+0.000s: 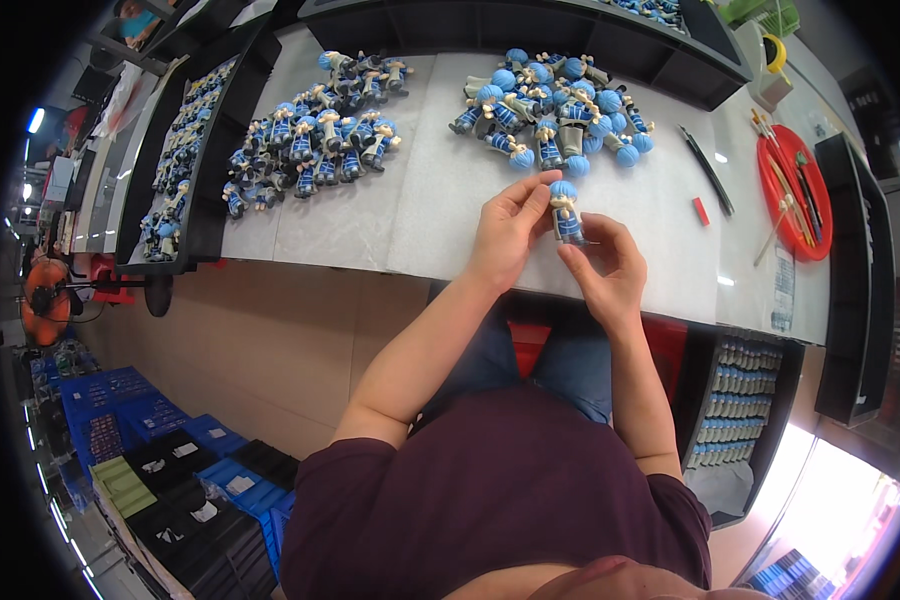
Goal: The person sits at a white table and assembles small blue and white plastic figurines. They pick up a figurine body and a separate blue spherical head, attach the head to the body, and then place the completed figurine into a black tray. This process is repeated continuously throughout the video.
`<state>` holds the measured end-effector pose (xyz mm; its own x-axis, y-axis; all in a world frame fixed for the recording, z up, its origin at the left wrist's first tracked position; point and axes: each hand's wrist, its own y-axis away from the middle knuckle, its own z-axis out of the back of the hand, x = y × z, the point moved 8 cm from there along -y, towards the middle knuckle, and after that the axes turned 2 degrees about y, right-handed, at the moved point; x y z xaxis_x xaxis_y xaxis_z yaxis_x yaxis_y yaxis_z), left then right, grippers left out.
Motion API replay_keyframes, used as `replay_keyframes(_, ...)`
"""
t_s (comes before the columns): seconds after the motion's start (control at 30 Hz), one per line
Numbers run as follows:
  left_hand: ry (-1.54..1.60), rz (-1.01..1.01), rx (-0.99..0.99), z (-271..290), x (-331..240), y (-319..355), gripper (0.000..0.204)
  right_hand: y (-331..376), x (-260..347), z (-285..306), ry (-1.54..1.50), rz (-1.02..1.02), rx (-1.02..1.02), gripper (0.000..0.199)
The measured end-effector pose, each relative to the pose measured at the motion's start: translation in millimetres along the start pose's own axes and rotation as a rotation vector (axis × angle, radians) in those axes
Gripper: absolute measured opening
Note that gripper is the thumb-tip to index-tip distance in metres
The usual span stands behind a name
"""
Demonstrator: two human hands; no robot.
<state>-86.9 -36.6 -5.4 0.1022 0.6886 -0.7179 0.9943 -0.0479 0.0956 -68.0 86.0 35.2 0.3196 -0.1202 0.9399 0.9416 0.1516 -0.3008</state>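
A small figurine (566, 215) with ribbed blue hair and a blue outfit stands nearly upright between my two hands, just above the near edge of the white worktable (440, 215). My left hand (510, 225) grips it by its side, thumb and fingers near the head. Around its lower part, the thumb and fingers of my right hand (610, 265) close as well. Just beyond lies a heap of similar blue-haired figurines (570, 105). Another pile of figurines (315, 135), with little blue hair showing, spreads over the table to the left.
A black tray of figurines (130, 235) borders the table's left side; a long black tray (530, 35) runs along the back. To the right lie a black pen (708, 172), a small red block (701, 211) and a red dish (818, 240) holding brushes. Lower right, a black crate (795, 400) holds figurines in rows.
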Motion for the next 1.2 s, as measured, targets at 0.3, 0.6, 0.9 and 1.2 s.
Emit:
replay_keyframes(0.3,-0.210,-0.028,0.015,-3.6,-1.2,1.8,0.033,1.8,-1.6,9.4,-0.014,0.092,-0.128,0.044)
replay_keyframes(0.6,0.035,-0.036,0.059,-3.9,-3.0,1.7,0.028,0.2,-7.0,9.8,-0.073,-0.020,-0.086,0.042)
replay_keyframes(0.9,0.034,-0.011,0.086,-6.3,-2.5,1.8,0.031,-0.4,-10.4,6.3,-0.179,-0.097,-0.047,0.031)
replay_keyframes(1.2,0.016,-0.009,0.103,-5.6,-3.2,5.2,0.031,1.2,-6.2,7.5,-0.124,-0.132,-0.056,0.027)
